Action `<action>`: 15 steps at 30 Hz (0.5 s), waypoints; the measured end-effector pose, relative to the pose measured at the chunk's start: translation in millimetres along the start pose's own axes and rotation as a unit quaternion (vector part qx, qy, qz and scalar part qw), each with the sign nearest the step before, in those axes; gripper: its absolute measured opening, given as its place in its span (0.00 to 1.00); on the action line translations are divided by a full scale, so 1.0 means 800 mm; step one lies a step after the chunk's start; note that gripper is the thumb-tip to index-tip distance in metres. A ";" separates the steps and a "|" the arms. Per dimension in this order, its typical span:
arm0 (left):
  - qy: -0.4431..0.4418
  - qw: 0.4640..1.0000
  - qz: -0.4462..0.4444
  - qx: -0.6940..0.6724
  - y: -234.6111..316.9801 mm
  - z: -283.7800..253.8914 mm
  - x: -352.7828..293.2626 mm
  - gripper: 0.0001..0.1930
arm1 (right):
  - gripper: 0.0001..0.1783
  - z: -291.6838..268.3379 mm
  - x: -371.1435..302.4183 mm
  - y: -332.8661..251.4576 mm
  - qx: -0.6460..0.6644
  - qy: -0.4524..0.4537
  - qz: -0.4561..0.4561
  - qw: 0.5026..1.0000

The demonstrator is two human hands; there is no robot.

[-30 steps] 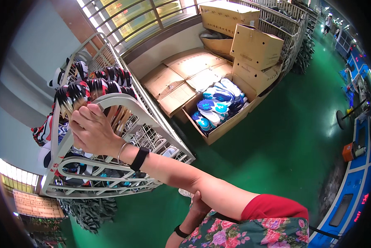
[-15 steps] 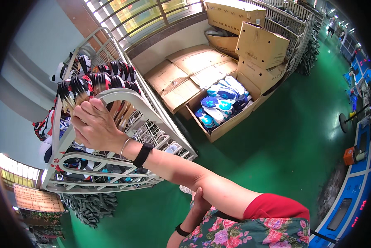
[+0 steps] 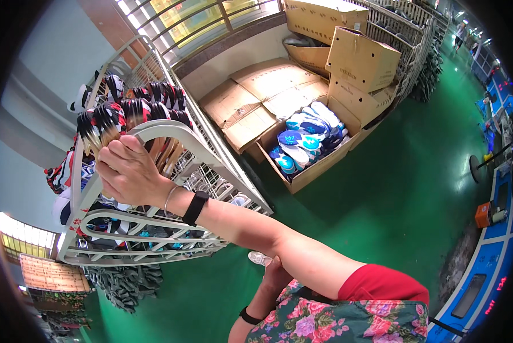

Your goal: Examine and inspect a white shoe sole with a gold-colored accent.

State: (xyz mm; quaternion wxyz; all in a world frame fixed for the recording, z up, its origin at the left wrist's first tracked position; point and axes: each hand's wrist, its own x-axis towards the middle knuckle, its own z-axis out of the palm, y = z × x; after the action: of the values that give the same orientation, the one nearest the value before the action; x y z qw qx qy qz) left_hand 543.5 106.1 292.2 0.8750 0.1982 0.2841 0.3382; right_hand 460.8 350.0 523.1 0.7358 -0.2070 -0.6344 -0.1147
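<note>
My right hand reaches across to the left and is closed round the end bar of a white metal rack cart. Just beyond its knuckles, black, red and white shoe uppers stand packed in rows on the cart's top. Lower shelves show more shoe parts through the bars. At the bottom, my left hand is tucked under my right elbow, its thumb against the arm; the other fingers are hidden. Both wrists wear black bands.
An open cardboard box holds blue and white shoe uppers. Flattened cartons and stacked boxes stand by the barred window. Grey shoe parts hang beside the cart. Blue machinery lines the right; a person is far off.
My left hand has shifted slightly down and left at the elbow, and more of a white shoe shows beside it. My right hand keeps its grip on the cart bar.
</note>
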 end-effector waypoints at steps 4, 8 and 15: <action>-0.105 0.991 0.044 -0.066 0.024 0.047 0.017 0.56 | 0.14 0.002 -0.003 0.002 0.005 0.001 -0.004 1.000; -0.145 0.978 0.073 -0.130 0.037 0.080 0.024 0.57 | 0.15 0.002 -0.006 0.005 -0.002 0.011 -0.010 1.000; -0.048 0.998 -0.008 -0.042 0.015 0.014 0.021 0.52 | 0.16 0.006 -0.007 0.004 -0.004 0.029 -0.020 0.999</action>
State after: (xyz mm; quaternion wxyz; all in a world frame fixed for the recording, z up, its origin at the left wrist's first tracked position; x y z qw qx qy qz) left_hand 555.5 124.5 301.0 0.8977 0.1752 0.2290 0.3333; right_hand 457.4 354.7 517.8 0.7506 -0.1942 -0.6164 -0.1378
